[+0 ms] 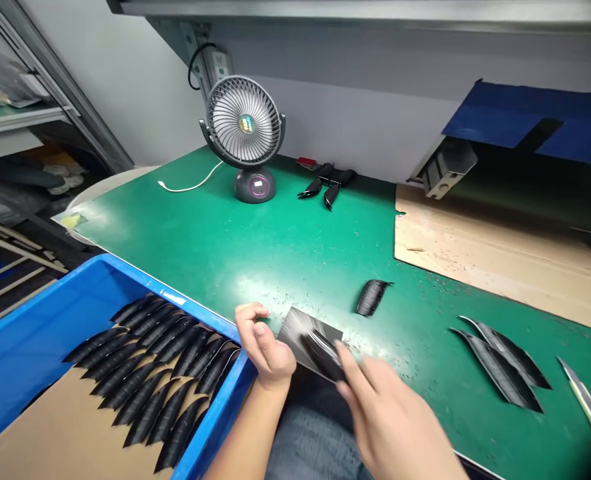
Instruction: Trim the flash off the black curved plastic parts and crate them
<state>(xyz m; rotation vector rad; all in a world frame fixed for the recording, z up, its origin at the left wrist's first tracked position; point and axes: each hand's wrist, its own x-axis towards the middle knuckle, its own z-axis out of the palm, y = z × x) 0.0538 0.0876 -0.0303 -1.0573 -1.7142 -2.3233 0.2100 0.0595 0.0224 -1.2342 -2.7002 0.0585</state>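
My right hand (383,407) grips a black curved plastic piece (323,353), blurred by motion, against a dark grey square sheet (295,327) at the table's front edge. The sheet bears pale scuff marks, perhaps from rubbing. At the sheet's left edge, my left hand (265,343) rests on its side with fingers loosely curled and thumb apart, and nothing shows in it. Beyond the sheet lies a short ribbed black piece (371,297). Two long curved black pieces (500,363) lie to the right, near a utility knife (585,400).
A blue bin (100,267) at the left holds rows of similar black pieces (150,360) on cardboard. A fan (245,127) with a white cable stands at the back, beside joined black parts (328,180). Cardboard (475,247) covers the back right. Dark shavings are scattered over the green table (200,233).
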